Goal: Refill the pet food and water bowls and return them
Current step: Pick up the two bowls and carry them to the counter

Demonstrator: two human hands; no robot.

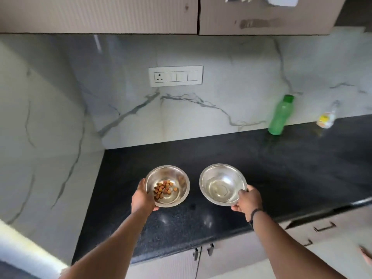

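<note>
Head view: outstretched hands [143, 196] [248, 200] gripping bowls [177, 178] [213, 178].

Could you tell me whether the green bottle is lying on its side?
No, the green bottle stands upright on the black countertop against the marble wall, its cap on top.

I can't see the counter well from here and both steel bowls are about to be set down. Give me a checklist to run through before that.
1. Left hand grips the steel bowl with brown kibble by its rim: ok.
2. Right hand grips the steel bowl with clear water by its rim: ok.
3. Bowls apart, not touching: ok.
4. Black stone counter bare beneath both bowls: ok.
5. Bowls already resting on the counter: cannot tell.
6. Green plastic bottle upright, capped, by the wall to the right: ok.
</note>
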